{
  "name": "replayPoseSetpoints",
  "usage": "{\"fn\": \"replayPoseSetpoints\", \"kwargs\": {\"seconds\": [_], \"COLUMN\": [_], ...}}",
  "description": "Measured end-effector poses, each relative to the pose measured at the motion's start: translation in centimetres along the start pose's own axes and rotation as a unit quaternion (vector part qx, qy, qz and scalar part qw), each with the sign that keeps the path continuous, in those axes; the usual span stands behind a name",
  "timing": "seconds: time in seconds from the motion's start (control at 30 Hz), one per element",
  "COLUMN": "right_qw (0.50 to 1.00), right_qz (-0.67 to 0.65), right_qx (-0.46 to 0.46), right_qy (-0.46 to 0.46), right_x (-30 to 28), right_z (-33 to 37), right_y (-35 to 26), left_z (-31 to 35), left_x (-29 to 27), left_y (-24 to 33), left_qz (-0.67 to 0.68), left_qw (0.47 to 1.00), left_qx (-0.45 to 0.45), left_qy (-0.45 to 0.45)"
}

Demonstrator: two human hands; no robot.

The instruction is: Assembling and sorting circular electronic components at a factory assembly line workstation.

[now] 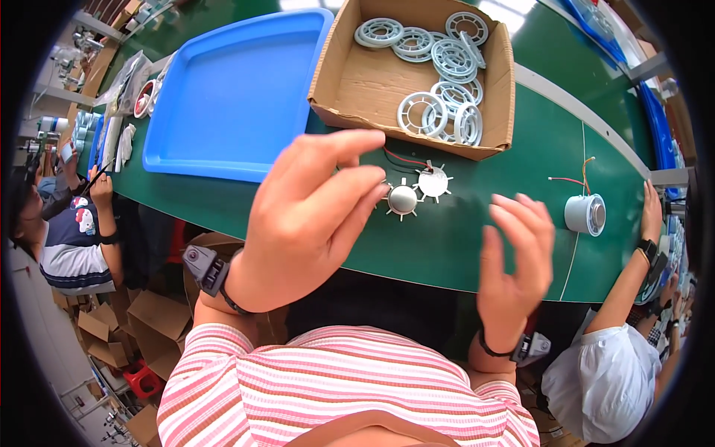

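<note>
Wore a pink-striped shirt point(350, 380), nearest the camera. Held the left hand point(298, 208) half-curled, fingertips right by two silver spoked discs point(403, 200); could not tell if gripping anything. Held the right hand point(518, 261) loosely open over the near edge of the green table point(454, 231). Saw both discs lying close together there between the hands, just short of a cardboard box point(365, 82) of pale rings point(452, 59).
</note>
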State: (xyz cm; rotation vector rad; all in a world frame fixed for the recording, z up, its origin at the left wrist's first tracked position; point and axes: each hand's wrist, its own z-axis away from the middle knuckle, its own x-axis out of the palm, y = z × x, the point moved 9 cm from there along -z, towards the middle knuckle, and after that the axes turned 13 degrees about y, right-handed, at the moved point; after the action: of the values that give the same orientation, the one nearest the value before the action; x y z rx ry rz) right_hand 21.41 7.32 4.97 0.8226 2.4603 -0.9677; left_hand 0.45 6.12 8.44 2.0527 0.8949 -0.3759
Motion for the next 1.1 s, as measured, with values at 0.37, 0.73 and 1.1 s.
{"fn": "replayPoseSetpoints", "kwargs": {"seconds": [0.37,0.73,1.1], "right_qw": [0.992,0.993,0.993], "right_qz": [-0.07,-0.057,-0.067], "right_qx": [0.067,0.014,0.034], "right_qy": [-0.083,-0.1,-0.095], "right_x": [4.3,3.2,3.4], "right_z": [2.5,3.1,3.0], "right_y": [0.0,-0.4,-0.3], "left_z": [-8.9,-4.3,3.2], "left_x": [2.7,-2.7,-3.5], "left_y": [-1.1,-6.4,-10.1], "left_qz": [-0.277,-0.238,-0.293], "left_qw": [0.931,0.97,0.954], "left_qx": [0.203,-0.033,-0.045], "left_qy": [-0.123,-0.047,-0.051]}}
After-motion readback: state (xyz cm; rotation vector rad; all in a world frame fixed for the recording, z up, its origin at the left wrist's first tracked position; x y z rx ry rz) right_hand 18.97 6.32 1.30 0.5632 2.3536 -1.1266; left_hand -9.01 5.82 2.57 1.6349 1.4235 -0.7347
